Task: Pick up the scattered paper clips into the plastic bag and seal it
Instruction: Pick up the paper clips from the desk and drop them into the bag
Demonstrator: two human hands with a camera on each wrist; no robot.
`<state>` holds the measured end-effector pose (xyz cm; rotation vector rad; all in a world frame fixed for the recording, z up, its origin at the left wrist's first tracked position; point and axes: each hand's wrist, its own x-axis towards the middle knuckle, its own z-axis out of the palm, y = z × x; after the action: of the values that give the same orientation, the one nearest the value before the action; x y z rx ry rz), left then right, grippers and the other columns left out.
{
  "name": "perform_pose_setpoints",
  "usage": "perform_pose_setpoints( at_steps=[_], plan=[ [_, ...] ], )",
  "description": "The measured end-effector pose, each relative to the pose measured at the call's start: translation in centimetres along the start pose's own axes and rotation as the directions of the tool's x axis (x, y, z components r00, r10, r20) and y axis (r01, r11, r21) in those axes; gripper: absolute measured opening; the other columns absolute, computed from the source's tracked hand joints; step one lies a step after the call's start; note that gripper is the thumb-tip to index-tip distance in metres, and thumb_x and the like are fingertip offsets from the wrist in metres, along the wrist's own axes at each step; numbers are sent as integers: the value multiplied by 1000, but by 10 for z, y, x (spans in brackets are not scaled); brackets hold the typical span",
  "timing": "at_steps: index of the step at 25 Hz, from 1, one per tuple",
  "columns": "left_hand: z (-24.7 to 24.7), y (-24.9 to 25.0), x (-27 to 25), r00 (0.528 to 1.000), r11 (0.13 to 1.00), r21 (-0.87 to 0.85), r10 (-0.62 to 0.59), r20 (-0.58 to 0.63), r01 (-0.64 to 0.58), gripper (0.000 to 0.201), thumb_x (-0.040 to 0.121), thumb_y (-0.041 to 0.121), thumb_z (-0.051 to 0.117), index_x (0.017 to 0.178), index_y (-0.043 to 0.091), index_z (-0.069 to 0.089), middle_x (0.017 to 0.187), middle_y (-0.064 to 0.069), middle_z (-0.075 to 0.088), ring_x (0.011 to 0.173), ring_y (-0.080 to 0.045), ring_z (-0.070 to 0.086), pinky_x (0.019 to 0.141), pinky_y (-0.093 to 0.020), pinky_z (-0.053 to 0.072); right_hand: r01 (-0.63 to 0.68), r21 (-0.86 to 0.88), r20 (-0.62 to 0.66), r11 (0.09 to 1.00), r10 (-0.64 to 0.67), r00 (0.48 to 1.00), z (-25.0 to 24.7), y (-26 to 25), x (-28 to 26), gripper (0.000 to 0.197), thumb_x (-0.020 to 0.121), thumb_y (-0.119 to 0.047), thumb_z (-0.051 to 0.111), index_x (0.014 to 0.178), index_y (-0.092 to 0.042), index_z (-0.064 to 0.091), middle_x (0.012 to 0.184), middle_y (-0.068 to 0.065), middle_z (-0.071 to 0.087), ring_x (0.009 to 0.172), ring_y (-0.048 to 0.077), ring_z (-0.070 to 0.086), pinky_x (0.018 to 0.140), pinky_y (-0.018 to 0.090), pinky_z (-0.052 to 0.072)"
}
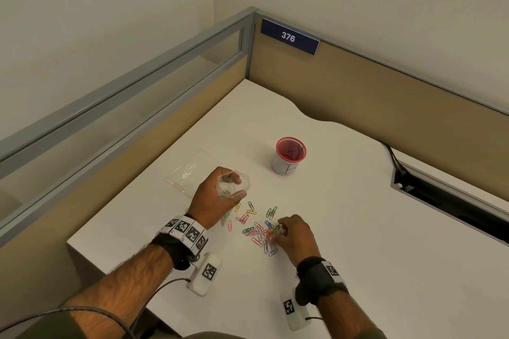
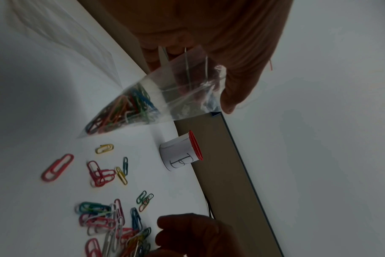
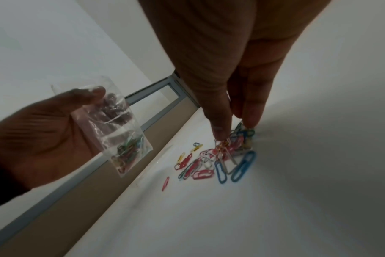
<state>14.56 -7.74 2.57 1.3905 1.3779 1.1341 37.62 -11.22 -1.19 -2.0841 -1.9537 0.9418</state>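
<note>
My left hand (image 1: 217,198) grips a clear plastic bag (image 1: 232,184) above the white desk, its mouth held wide. Several coloured clips lie in the bag's lower corner (image 2: 121,111) (image 3: 126,153). Scattered paper clips (image 1: 257,228) in red, blue, green, yellow and white lie on the desk between my hands (image 2: 103,173) (image 3: 209,163). My right hand (image 1: 281,231) is down on the right side of the pile. In the right wrist view its fingertips (image 3: 219,133) pinch a small bunch of clips (image 3: 233,140).
A second clear bag (image 1: 190,170) with a red seal strip lies flat beyond my left hand. A red mesh cup (image 1: 290,155) wrapped in white paper stands farther back. Tan partition walls (image 1: 385,96) close off the desk's left and back. A cable slot (image 1: 440,190) opens at right.
</note>
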Motion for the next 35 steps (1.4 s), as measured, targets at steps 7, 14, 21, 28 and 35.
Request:
perform_pose_setpoints(
  at_steps=[7,14,21,28,35],
  plan=[
    [-2,-5,-1,1000,1000,5,-9,1,9,35,77,10,83,102,19,60,106,3,70,111,-13,63,93,-16,47,243,-336,117,910,-216,969,15,-10,-4,39,89,-29,62,127,-21,55,120,4,51,111,25,48,87,37,51],
    [4,3,4,1000,1000,9,2,22,-2,36,77,12,83,102,21,60,106,5,71,113,-11,64,98,-25,48,209,-364,45,908,-208,977,12,-14,5,16,96,-21,50,106,-12,61,108,9,60,97,24,57,80,28,45],
    [7,7,4,1000,1000,-6,4,27,-4,35,77,10,83,102,20,60,105,5,70,111,-10,64,95,-26,50,54,-94,-38,994,-58,998,-15,-3,13,10,85,-7,61,85,-11,71,97,7,72,87,21,64,75,24,47],
    [12,8,5,999,1000,5,0,34,0,34,77,12,83,101,19,60,105,5,70,111,-10,64,95,-24,49,192,257,-236,947,-131,963,-82,-50,-4,9,82,-5,70,80,-14,72,78,-2,70,70,10,64,67,16,52],
    [25,14,3,995,999,26,21,99,-23,35,77,19,83,103,23,60,100,9,69,102,-8,65,87,-26,52,371,206,-236,905,-323,917,-101,-116,-4,6,83,-6,68,86,-10,73,83,2,71,75,14,66,72,24,57]
  ],
)
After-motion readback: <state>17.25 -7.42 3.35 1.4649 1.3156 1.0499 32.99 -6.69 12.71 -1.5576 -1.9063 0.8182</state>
